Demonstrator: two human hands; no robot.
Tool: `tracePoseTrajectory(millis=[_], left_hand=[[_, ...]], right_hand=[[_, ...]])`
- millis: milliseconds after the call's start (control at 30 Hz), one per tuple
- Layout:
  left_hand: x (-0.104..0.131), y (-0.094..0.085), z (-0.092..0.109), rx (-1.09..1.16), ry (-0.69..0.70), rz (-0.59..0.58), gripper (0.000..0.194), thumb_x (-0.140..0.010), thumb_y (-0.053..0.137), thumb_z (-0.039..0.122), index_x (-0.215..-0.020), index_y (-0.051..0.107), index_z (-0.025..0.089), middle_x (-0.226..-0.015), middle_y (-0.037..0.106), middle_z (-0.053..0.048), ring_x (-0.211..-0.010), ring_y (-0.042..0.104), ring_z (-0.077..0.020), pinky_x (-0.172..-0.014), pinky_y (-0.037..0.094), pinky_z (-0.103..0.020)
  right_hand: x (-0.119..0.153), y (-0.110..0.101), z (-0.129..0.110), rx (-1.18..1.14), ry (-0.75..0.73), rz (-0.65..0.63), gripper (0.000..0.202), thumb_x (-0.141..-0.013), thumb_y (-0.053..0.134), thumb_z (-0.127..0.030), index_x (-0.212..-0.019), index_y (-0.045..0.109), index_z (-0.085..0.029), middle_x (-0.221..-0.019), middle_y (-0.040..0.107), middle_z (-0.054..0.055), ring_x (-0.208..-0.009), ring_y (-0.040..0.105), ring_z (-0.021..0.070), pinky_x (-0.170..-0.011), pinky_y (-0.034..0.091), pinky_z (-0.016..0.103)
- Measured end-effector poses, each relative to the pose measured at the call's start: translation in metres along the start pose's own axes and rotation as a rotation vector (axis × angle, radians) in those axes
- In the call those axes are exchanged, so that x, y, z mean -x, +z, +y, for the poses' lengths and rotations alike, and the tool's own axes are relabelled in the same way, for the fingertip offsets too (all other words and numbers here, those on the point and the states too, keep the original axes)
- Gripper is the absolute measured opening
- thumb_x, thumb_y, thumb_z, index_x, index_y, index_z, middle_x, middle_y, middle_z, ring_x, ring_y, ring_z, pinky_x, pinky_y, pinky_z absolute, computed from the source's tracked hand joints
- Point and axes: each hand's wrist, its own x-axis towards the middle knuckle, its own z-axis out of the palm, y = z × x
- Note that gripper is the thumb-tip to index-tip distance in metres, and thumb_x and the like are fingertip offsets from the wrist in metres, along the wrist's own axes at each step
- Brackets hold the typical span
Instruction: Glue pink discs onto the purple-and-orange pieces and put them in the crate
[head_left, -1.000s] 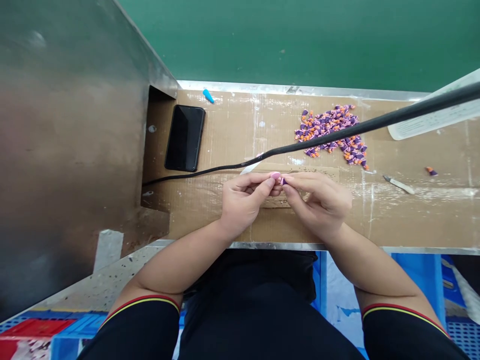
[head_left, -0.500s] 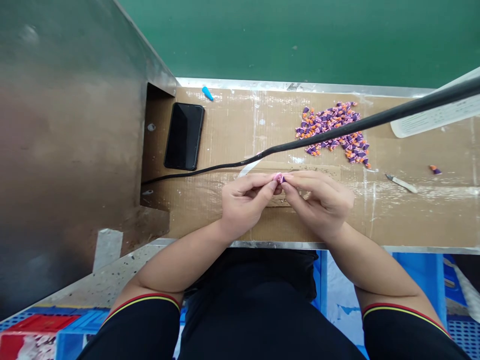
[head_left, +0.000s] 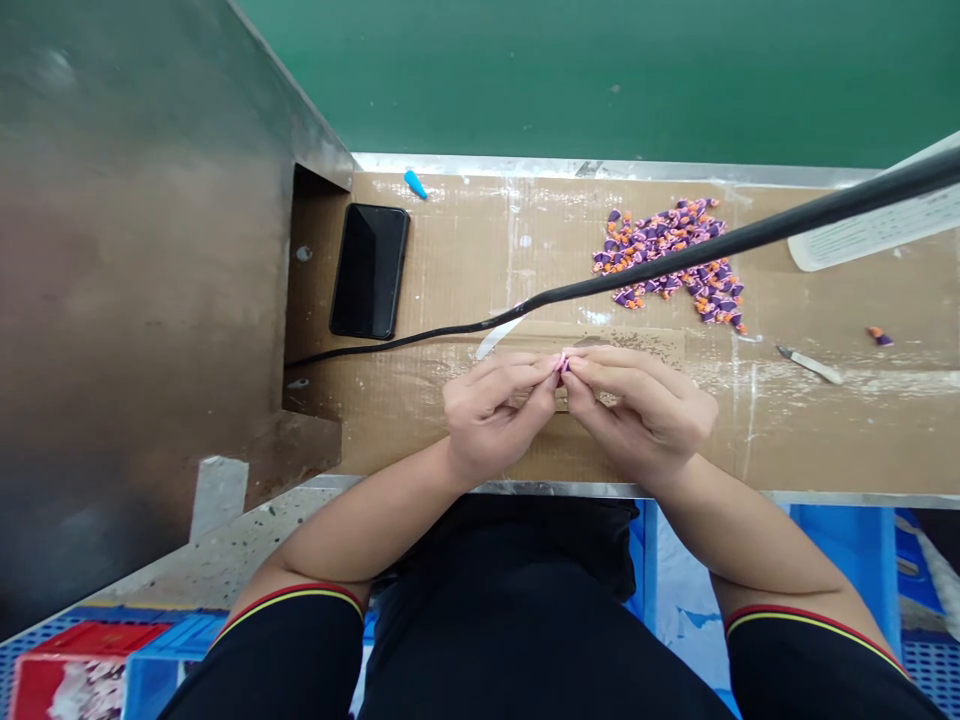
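A small pink and purple piece is pinched between the fingertips of my left hand and my right hand, low over the cardboard-covered table. My fingers hide most of it. Beyond my right hand lies a pile of small purple, pink and orange pieces. One similar piece lies apart at the far right. A knife with a pale handle rests to the right of my right hand.
A black cable crosses over the table. At the left are a black phone, a blue cone and a large metal box. A white strip and a translucent plastic container also show.
The fingertips of both hands have shifted slightly around the small piece, and less of its pink part shows. My right hand sits slightly further right. The view has moved a little.
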Motion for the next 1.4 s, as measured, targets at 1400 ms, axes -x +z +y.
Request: tracePoseTrajectory(millis=[1400], left_hand=[[0.013, 0.013, -0.027, 0.333, -0.323, -0.041, 0.035, -0.099, 0.078, 0.044, -0.127, 0.082, 0.023, -0.118, 0.078, -0.012, -0.101, 0.077, -0.0183, -0.093, 0.067, -0.034]], right_hand=[[0.096, -0.147, 0.045, 0.68, 0.221, -0.499, 0.032, -0.092, 0.056, -0.016, -0.111, 0.081, -0.023, -0.111, 0.081, 0.012, -0.093, 0.077, 0.0264, -0.073, 0.062, 0.038]])
